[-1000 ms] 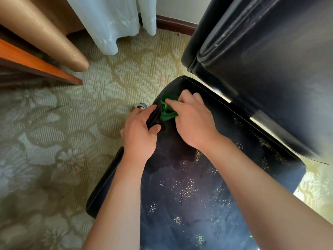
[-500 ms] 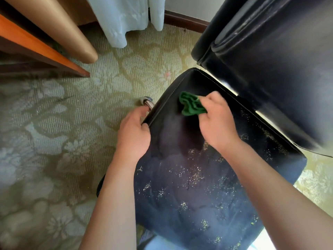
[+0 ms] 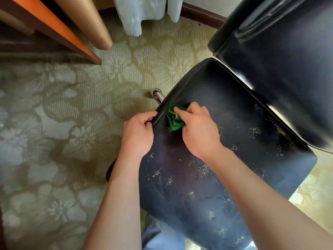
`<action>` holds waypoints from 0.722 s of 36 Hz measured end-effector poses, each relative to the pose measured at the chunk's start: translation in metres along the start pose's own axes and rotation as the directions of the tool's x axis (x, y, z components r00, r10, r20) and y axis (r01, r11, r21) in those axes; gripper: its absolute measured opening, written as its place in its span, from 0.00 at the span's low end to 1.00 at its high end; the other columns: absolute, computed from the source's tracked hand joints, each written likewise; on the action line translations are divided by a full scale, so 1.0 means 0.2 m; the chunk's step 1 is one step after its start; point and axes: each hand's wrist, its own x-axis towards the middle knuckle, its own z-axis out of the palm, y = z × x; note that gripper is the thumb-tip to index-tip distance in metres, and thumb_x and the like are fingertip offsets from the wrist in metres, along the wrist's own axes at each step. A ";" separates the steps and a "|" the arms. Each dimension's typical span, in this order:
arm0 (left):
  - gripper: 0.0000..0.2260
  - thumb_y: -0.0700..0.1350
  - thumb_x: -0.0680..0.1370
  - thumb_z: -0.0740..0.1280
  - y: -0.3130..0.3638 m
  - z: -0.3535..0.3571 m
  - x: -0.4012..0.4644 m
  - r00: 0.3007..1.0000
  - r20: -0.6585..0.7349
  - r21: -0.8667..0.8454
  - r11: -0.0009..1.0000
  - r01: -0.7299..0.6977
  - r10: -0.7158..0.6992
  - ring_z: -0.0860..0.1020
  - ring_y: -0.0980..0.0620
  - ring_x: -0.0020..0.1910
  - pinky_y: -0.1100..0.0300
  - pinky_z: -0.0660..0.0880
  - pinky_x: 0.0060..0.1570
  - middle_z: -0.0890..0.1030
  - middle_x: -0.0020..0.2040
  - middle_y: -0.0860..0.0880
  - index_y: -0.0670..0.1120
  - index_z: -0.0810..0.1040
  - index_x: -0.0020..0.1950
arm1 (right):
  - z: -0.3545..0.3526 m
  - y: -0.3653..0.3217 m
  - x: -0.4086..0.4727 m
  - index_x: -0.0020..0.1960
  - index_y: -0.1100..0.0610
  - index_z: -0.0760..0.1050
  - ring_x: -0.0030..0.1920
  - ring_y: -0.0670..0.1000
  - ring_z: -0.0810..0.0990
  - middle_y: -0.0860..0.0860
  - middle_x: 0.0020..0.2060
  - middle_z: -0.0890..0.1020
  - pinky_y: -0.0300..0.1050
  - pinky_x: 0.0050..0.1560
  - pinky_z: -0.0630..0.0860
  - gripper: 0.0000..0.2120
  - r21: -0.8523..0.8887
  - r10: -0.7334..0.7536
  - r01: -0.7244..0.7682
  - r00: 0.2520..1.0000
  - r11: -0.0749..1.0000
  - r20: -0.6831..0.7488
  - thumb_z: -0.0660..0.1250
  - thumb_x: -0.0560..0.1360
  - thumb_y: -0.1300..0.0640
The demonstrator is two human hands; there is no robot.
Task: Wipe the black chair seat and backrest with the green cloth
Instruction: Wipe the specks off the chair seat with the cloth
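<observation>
Back at the left edge of the black leather chair seat (image 3: pixel 225 150), the crumpled green cloth (image 3: pixel 174 117) now sits just beside the seat's piped rim, after half a second earlier being farther in toward the backrest. A person's right hand (image 3: pixel 197 129) presses down on the cloth, its fingers (image 3: pixel 182 111) curled over and pinching the bunched fabric against the seat. The left hand (image 3: pixel 139 131) holds the seat's left edge right beside the cloth, fingers wrapped over the rim and thumb on the upper side; the two hands are nearly touching.

Pale yellowish specks dot the seat surface nearer the viewer and toward the right side of the seat, while the patch around the cloth looks darker and smoother. The tall black leather backrest (image 3: pixel 281 56) rises beyond the far right of the seat, with a bright gap of light showing between the two. A chrome chair part (image 3: pixel 157 95) pokes out from under the seat's left edge, just beyond the cloth. A beige floral-patterned carpet (image 3: pixel 63 123) lies under and to the left of the seat. Farther left of the seat stand an orange-edged wooden furniture piece (image 3: pixel 59 31) and a tan rounded panel (image 3: pixel 88 22); white sheer curtains (image 3: pixel 142 13) hang beyond the seat.
</observation>
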 end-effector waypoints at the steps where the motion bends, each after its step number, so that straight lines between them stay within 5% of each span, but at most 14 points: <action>1: 0.19 0.34 0.80 0.60 0.00 0.00 -0.01 1.000 -0.003 -0.006 1.000 0.006 -0.006 0.79 0.51 0.60 0.59 0.73 0.64 0.83 0.59 0.52 0.51 0.82 0.64 | 0.02 -0.02 -0.03 0.73 0.47 0.67 0.56 0.56 0.67 0.52 0.55 0.70 0.51 0.41 0.75 0.29 -0.001 -0.034 0.034 0.999 0.999 0.026 0.57 0.74 0.63; 4: 0.20 0.33 0.81 0.57 -0.01 0.01 -0.06 1.000 0.002 -0.032 0.999 0.030 -0.030 0.77 0.56 0.59 0.64 0.70 0.61 0.81 0.60 0.54 0.51 0.79 0.66 | 0.09 -0.08 -0.15 0.71 0.48 0.70 0.54 0.57 0.68 0.52 0.53 0.71 0.48 0.36 0.69 0.26 -0.009 -0.169 0.170 0.980 0.985 0.101 0.60 0.74 0.61; 6: 0.20 0.34 0.82 0.56 -0.01 0.02 -0.08 0.999 0.025 -0.026 0.999 0.041 -0.040 0.77 0.56 0.60 0.59 0.72 0.62 0.80 0.61 0.57 0.53 0.77 0.66 | 0.12 -0.09 -0.19 0.70 0.48 0.71 0.52 0.56 0.68 0.52 0.51 0.70 0.47 0.35 0.66 0.25 -0.027 -0.233 0.240 0.960 0.970 0.156 0.60 0.74 0.61; 11: 0.22 0.37 0.82 0.57 -0.07 0.00 -0.15 0.992 0.089 -0.026 0.995 0.092 -0.089 0.73 0.52 0.68 0.49 0.70 0.70 0.75 0.70 0.56 0.62 0.70 0.67 | 0.09 -0.05 -0.19 0.71 0.42 0.69 0.54 0.54 0.68 0.49 0.51 0.70 0.52 0.45 0.76 0.28 0.092 -0.295 0.281 0.924 0.955 0.243 0.58 0.75 0.62; 14: 0.21 0.41 0.82 0.58 -0.06 -0.01 -0.27 0.990 -0.008 -0.006 0.990 0.139 -0.139 0.73 0.48 0.67 0.43 0.69 0.69 0.74 0.69 0.53 0.66 0.67 0.67 | 0.03 -0.01 -0.22 0.70 0.42 0.69 0.55 0.54 0.69 0.49 0.48 0.69 0.53 0.47 0.76 0.31 0.195 -0.284 0.255 0.949 0.947 0.138 0.58 0.73 0.66; 20: 0.22 0.37 0.81 0.61 -0.17 0.04 -0.56 0.888 -0.342 -0.028 0.948 0.318 -0.308 0.65 0.44 0.73 0.45 0.63 0.71 0.70 0.74 0.50 0.54 0.71 0.73 | -0.04 0.07 -0.23 0.67 0.44 0.74 0.53 0.54 0.71 0.48 0.46 0.69 0.55 0.49 0.76 0.30 0.198 -0.219 0.218 0.976 0.956 -0.016 0.57 0.71 0.68; 26: 0.24 0.42 0.81 0.63 -0.35 0.15 -0.72 0.775 -0.393 -0.197 0.868 0.456 -0.496 0.67 0.39 0.71 0.48 0.63 0.70 0.68 0.73 0.42 0.49 0.65 0.77 | 0.01 0.05 -0.21 0.64 0.48 0.76 0.51 0.56 0.72 0.49 0.45 0.68 0.49 0.44 0.73 0.28 0.172 -0.228 0.230 0.973 0.958 -0.034 0.55 0.70 0.68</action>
